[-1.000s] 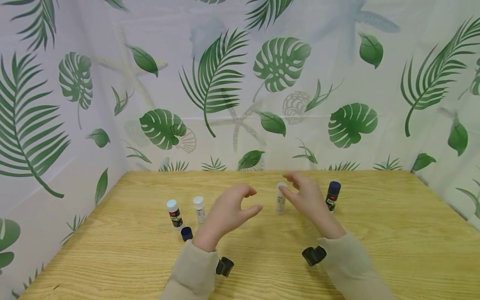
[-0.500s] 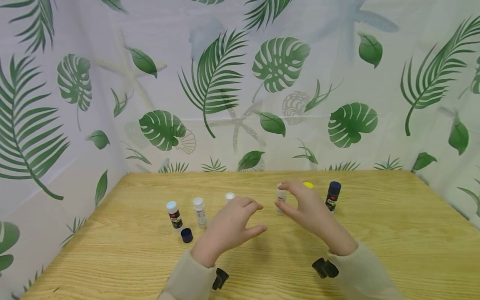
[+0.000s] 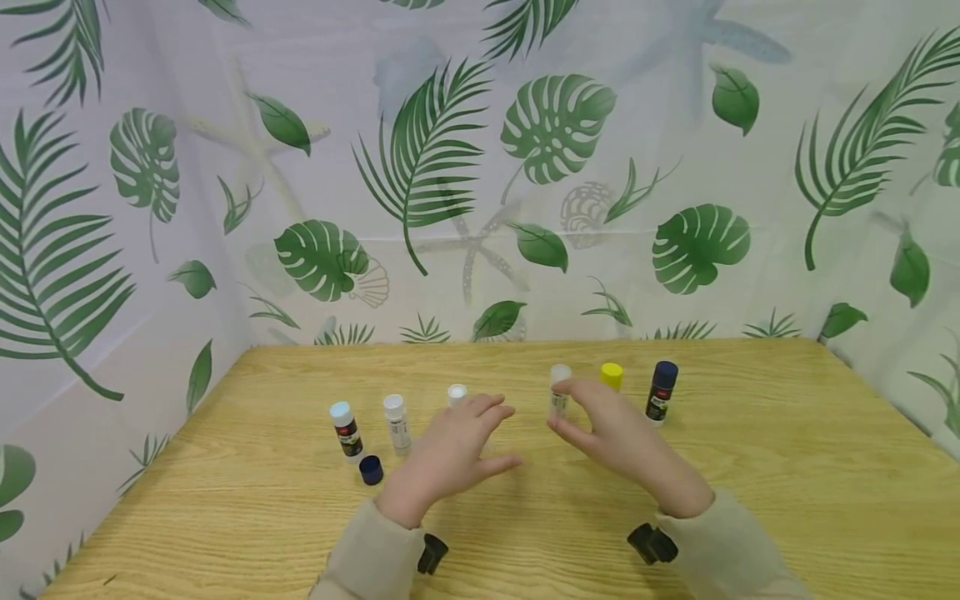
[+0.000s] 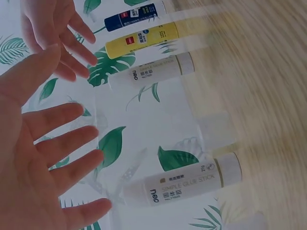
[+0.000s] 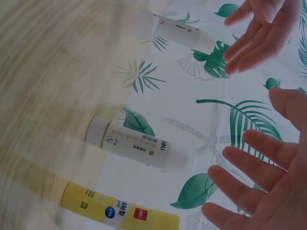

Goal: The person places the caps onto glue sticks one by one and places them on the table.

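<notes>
Both hands hover above the wooden table among standing glue sticks, fingers spread and holding nothing. Just behind my left hand (image 3: pixel 450 450) shows the white top of a glue stick (image 3: pixel 457 393); the hand hides its lower part. In the left wrist view that white glue stick (image 4: pixel 184 184) stands beyond the fingertips. My right hand (image 3: pixel 626 437) is beside another white glue stick (image 3: pixel 559 393), which the right wrist view shows as a white stick (image 5: pixel 132 143) apart from the fingers. Behind the right hand stands a yellow glue stick (image 3: pixel 611 377), partly covered.
At the left stand an uncapped dark-labelled glue stick (image 3: pixel 347 433) and a white glue stick (image 3: pixel 397 425). A loose navy cap (image 3: pixel 371 470) lies in front of them. A navy glue stick (image 3: pixel 662 392) stands at the right. Leaf-printed cloth (image 3: pixel 420 292) rises behind the table (image 3: pixel 540 533).
Both hands have drawn back toward the person. The white glue stick behind the left hand and the yellow one behind the right have come into view. The glue sticks have stayed in place.
</notes>
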`<action>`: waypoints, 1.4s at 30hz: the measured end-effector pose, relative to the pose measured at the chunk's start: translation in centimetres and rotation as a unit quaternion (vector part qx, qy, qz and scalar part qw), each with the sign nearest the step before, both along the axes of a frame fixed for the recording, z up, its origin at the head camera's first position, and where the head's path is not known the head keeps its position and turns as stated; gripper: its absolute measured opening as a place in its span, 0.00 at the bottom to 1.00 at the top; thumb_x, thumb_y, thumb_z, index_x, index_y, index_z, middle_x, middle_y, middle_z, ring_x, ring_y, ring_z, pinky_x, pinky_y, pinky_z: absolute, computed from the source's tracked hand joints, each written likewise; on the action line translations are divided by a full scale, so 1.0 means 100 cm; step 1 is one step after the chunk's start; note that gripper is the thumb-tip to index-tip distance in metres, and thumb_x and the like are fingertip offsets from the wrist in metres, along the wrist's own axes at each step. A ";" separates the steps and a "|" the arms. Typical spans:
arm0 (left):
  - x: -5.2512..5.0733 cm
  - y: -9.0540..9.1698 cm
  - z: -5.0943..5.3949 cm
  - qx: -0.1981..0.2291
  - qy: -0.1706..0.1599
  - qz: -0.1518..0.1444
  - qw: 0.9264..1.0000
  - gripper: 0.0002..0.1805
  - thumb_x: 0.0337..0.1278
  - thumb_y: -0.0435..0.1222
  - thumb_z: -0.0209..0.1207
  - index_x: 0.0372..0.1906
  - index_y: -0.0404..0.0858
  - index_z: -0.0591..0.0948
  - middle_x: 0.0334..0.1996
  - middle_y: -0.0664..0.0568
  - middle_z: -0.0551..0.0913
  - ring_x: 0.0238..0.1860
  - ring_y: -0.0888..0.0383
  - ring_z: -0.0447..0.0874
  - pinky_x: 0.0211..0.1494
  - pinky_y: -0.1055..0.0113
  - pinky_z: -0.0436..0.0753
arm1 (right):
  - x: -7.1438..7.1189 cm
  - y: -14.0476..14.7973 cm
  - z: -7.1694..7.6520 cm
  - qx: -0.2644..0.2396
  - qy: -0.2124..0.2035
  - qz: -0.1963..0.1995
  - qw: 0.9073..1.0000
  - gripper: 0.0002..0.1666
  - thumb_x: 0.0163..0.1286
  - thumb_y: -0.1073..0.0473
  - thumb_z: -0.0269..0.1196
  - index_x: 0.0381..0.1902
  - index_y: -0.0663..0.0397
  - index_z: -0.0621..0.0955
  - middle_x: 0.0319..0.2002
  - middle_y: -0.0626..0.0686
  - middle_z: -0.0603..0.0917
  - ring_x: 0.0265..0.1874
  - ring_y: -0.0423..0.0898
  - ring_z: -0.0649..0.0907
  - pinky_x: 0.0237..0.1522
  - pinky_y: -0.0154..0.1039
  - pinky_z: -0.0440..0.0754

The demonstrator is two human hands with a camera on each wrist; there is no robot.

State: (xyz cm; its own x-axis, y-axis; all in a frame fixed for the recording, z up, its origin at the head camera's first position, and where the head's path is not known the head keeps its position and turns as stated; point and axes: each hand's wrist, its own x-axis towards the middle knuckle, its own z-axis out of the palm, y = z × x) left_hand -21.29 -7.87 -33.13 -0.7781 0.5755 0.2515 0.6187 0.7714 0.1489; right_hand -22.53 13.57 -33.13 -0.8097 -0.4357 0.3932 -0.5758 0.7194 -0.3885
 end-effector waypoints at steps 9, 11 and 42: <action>-0.013 -0.006 -0.006 0.118 0.023 0.078 0.990 0.34 0.47 0.44 0.63 0.58 0.33 0.67 0.58 0.41 0.64 0.58 0.46 0.62 0.54 0.56 0.68 | -0.001 -0.001 -0.003 0.012 -0.001 -0.006 1.000 0.22 0.60 0.54 0.60 0.49 0.62 0.74 0.47 0.58 0.76 0.48 0.53 0.74 0.47 0.50 0.71; -0.015 -0.008 -0.007 0.140 0.016 0.095 0.985 0.34 0.47 0.42 0.63 0.58 0.32 0.65 0.58 0.40 0.63 0.58 0.46 0.62 0.54 0.57 0.68 | -0.001 -0.001 -0.003 0.014 0.000 -0.009 1.000 0.22 0.60 0.54 0.60 0.49 0.62 0.74 0.47 0.58 0.76 0.48 0.53 0.74 0.47 0.50 0.71; -0.029 -0.020 -0.023 0.234 -0.136 0.152 0.951 0.37 0.51 0.35 0.60 0.63 0.28 0.56 0.54 0.35 0.68 0.54 0.44 0.68 0.50 0.54 0.70 | 0.000 -0.004 -0.006 0.016 -0.020 -0.013 1.000 0.22 0.61 0.55 0.60 0.50 0.61 0.74 0.48 0.58 0.76 0.49 0.54 0.74 0.47 0.50 0.71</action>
